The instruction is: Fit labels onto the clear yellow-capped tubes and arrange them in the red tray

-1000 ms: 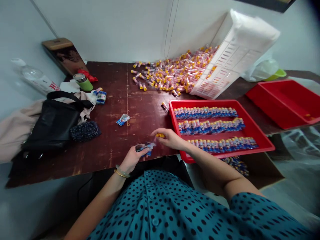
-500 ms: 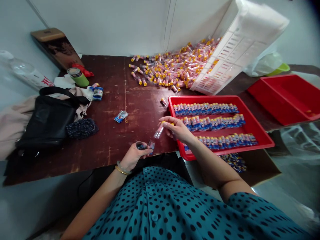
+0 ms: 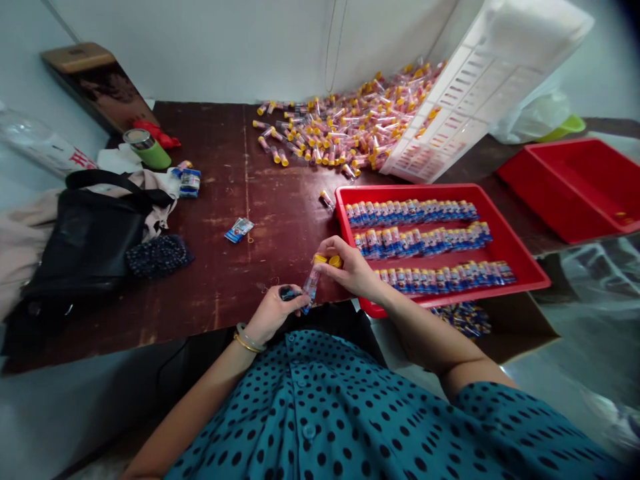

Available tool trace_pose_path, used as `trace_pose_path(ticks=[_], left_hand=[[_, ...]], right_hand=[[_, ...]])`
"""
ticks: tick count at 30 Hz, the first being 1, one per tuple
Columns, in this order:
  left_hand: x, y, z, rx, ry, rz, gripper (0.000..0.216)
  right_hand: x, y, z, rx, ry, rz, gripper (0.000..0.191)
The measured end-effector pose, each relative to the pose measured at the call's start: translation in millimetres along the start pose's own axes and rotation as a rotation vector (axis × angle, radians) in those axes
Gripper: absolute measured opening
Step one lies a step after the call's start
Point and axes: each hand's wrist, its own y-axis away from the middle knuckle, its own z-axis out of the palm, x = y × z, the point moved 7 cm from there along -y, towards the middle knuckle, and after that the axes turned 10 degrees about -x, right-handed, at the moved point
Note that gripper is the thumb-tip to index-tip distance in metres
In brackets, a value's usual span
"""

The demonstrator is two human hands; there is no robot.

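Observation:
My left hand is closed on small printed plastic sleeves, with a dark bundle of them showing above the fingers. My right hand pinches a clear yellow-capped tube with pinkish contents. Its lower end meets the blue printed sleeve at my left fingertips; how far inside it sits, I cannot tell. A second yellow cap shows within my right fingers. Right of this hand, a red tray holds three rows of sleeved tubes.
A heap of capped tubes lies at the back beside a tilted white basket. One loose tube is left of the tray. Flat sleeves lie mid-table. A black bag and green-bodied flask stand left, a red bin right.
My right hand has brought the tube down and left, so it now meets the sleeve at my left fingertips. The left hand has hardly moved. The view has shifted slightly.

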Motion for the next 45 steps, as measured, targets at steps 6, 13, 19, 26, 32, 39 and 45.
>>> trace_pose_path(ticks=[6,13,19,26,32,39,45], left_hand=[[4,-1,11,0.005,0.117,0.001,0.030],[10,1,24,-0.037,0.259,0.011,0.024],[10,-2,28,-0.062,0.210,-0.001,0.023],[10,-7,32,-0.040,0.167,-0.018,0.027],[11,-13,41,-0.019,0.206,-0.108,0.039],[-3,-21,46,-0.125,0.127,-0.189,0.032],[-10,-23,59,-0.184,0.110,-0.250,0.039]], right_hand=[[22,20,20,0.029,-0.086,0.095,0.024],[23,46,45,0.067,-0.234,0.120,0.034],[24,46,37,0.053,-0.264,0.089,0.022],[28,48,34,0.060,-0.346,0.098,0.022],[34,48,-16,0.174,-0.417,0.109,0.031],[83,69,-209,0.525,0.209,0.399,0.027],[105,74,-241,0.576,0.317,0.450,0.030]])
